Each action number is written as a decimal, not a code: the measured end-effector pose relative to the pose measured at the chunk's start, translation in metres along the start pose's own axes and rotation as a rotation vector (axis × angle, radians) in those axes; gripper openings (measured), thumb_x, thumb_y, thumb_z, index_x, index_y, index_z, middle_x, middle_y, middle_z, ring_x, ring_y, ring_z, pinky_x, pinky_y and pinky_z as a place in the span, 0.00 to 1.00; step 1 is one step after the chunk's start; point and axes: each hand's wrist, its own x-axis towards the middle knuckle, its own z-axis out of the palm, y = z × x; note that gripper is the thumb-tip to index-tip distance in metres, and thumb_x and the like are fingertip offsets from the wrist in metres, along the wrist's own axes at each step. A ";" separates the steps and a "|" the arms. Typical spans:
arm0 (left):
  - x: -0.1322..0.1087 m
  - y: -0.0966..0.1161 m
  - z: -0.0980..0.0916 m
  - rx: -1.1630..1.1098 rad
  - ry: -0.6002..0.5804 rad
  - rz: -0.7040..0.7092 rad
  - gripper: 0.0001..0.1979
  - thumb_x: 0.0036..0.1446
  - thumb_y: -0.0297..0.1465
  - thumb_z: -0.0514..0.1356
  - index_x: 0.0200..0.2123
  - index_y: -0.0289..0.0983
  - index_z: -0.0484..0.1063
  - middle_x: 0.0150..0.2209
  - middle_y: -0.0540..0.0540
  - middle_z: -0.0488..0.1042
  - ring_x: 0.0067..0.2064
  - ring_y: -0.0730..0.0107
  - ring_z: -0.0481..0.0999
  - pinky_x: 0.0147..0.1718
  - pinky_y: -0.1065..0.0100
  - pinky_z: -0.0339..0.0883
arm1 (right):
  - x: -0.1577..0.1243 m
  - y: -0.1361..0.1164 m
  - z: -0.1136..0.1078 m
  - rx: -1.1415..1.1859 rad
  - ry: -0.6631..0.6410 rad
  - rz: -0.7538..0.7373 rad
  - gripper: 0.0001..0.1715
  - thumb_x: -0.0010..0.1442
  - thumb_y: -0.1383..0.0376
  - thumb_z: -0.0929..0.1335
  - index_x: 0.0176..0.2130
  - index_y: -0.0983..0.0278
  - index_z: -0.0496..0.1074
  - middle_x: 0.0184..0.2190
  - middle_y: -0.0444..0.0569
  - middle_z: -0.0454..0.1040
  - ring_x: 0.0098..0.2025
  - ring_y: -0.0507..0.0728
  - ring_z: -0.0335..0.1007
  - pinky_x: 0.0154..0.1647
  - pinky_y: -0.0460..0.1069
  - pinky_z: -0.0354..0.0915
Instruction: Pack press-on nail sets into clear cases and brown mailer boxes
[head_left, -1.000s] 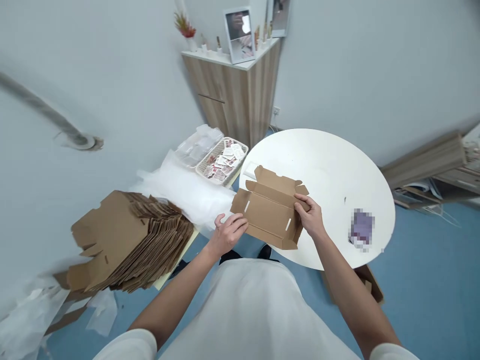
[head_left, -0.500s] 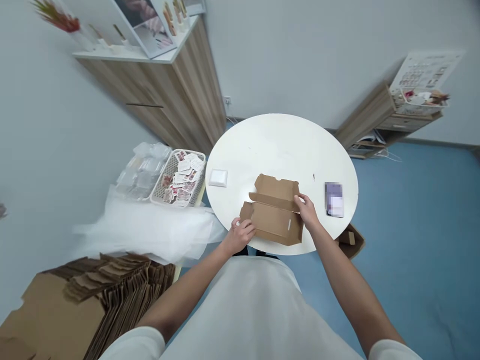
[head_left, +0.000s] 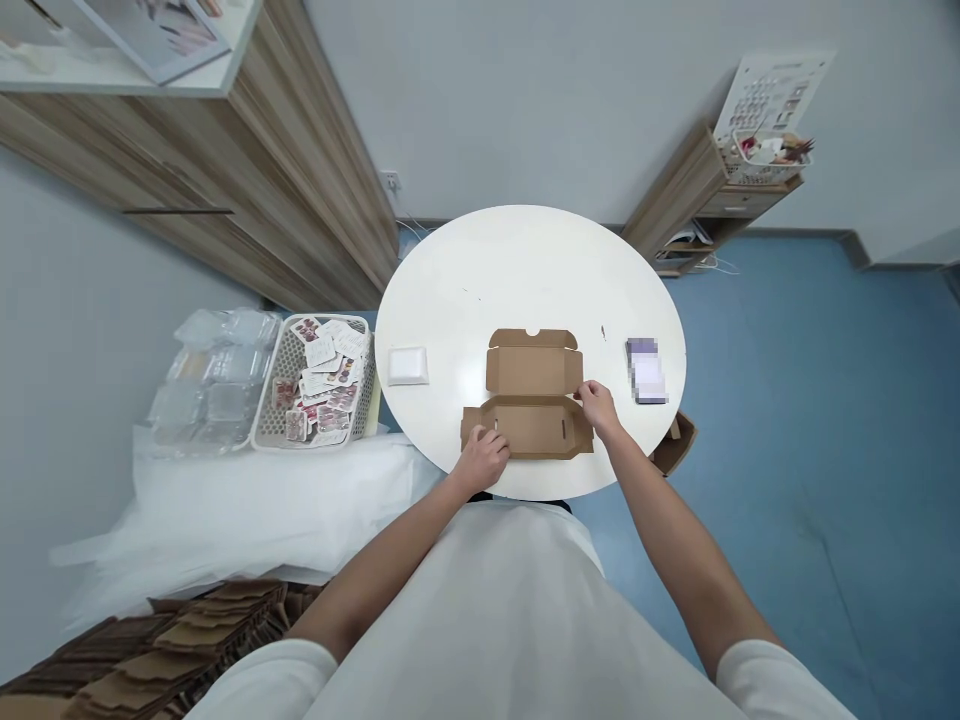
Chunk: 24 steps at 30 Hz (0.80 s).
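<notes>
A flat brown cardboard box blank (head_left: 531, 395) lies unfolded near the front edge of the round white table (head_left: 525, 260). My left hand (head_left: 484, 460) is closed on the blank's left end flap. My right hand (head_left: 598, 405) pinches the right end, near where the lid panel meets the base. The lid panel lies flat, pointing away from me.
A small white square packet (head_left: 409, 365) lies left of the blank, a blurred purple item (head_left: 646, 369) right of it. Left of the table stand a white basket of small cards (head_left: 316, 380) and clear packets (head_left: 206, 375) on white wrap. Stacked cardboard blanks (head_left: 142, 660) sit bottom left; an open carton (head_left: 675, 445) sits under the table.
The blank came down from a tilted hold to lie flat on the table. My left hand moved onto its left end. The view swung right and down.
</notes>
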 end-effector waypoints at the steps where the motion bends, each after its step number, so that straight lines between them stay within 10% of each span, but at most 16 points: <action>1: 0.005 0.001 0.000 -0.009 -0.016 0.001 0.11 0.54 0.23 0.50 0.32 0.39 0.71 0.36 0.44 0.71 0.42 0.65 0.67 0.46 0.56 0.51 | 0.001 0.002 -0.003 -0.063 -0.002 -0.018 0.11 0.49 0.60 0.58 0.24 0.62 0.63 0.27 0.45 0.70 0.28 0.52 0.63 0.28 0.46 0.56; 9: 0.045 0.014 -0.007 0.052 -0.115 -0.224 0.34 0.47 0.30 0.57 0.58 0.36 0.51 0.61 0.37 0.50 0.61 0.53 0.48 0.54 0.56 0.45 | 0.016 0.010 -0.018 -0.336 -0.139 -0.181 0.10 0.51 0.62 0.57 0.21 0.61 0.56 0.19 0.41 0.62 0.23 0.51 0.55 0.24 0.46 0.51; 17: 0.072 0.011 -0.002 0.128 -0.278 -0.376 0.54 0.35 0.39 0.64 0.62 0.31 0.38 0.63 0.34 0.39 0.63 0.48 0.30 0.57 0.48 0.33 | 0.030 0.015 -0.016 -0.438 -0.211 -0.255 0.11 0.53 0.62 0.56 0.22 0.61 0.59 0.20 0.43 0.62 0.23 0.53 0.56 0.24 0.47 0.52; 24: 0.070 0.009 0.004 0.089 -0.258 -0.396 0.52 0.36 0.38 0.64 0.62 0.32 0.40 0.63 0.35 0.43 0.63 0.46 0.32 0.57 0.46 0.31 | 0.010 0.017 -0.014 -0.619 -0.077 -0.527 0.33 0.52 0.51 0.60 0.53 0.66 0.58 0.53 0.60 0.59 0.54 0.66 0.53 0.49 0.58 0.53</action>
